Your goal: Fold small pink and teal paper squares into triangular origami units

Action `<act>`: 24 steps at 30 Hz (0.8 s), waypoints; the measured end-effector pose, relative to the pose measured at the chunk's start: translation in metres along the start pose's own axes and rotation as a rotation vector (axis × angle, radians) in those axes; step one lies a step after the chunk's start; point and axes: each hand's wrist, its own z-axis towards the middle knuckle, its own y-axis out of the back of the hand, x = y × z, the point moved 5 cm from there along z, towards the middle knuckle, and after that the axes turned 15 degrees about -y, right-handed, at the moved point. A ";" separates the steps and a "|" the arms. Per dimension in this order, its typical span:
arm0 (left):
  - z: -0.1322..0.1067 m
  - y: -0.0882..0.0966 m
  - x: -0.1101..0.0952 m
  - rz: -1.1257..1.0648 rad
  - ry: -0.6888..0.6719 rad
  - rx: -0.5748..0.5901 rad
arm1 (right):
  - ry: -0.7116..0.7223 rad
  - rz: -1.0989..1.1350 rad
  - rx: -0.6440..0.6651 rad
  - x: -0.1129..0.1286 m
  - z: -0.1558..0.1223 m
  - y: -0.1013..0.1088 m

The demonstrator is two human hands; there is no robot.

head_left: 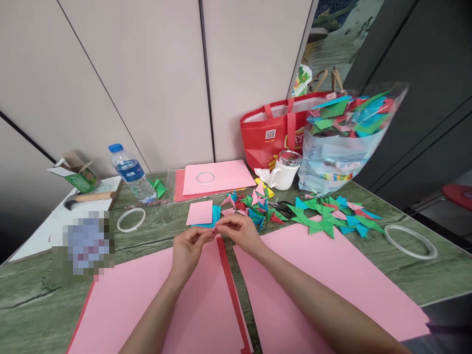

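My left hand [190, 248] and my right hand [239, 232] meet over the table, both pinching a small folded pink paper piece [217, 228] between their fingertips. Just beyond them lie a pink paper square [199, 213] on a blue one and a heap of folded paper triangles [254, 205] in pink, blue, green and red. Large pink paper sheets [324, 275] lie under my forearms, with a red sheet edge [230, 290] between them.
Green and blue folded pieces [332, 216] spread to the right, near a tape ring [411, 241]. A clear bag of folded pieces [346, 137], a red tote bag [273, 132], a white mug [284, 172], a water bottle [132, 173], a small box [75, 172] and another tape ring [131, 219] stand around.
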 end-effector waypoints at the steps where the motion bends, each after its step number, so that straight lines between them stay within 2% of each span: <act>1: 0.000 0.000 0.000 0.016 -0.022 0.007 | 0.018 -0.015 0.004 0.001 0.000 0.000; 9: 0.000 0.000 -0.004 0.146 -0.192 0.075 | 0.068 -0.053 0.011 0.009 -0.004 -0.002; 14: 0.000 0.006 -0.015 0.310 -0.398 -0.015 | 0.092 -0.048 -0.048 0.009 -0.007 0.000; 18: -0.002 0.008 -0.018 0.389 -0.474 -0.032 | -0.001 0.025 -0.081 0.002 -0.004 0.003; 24: -0.004 0.007 -0.022 0.428 -0.507 -0.022 | -0.192 0.233 0.060 -0.012 0.001 -0.005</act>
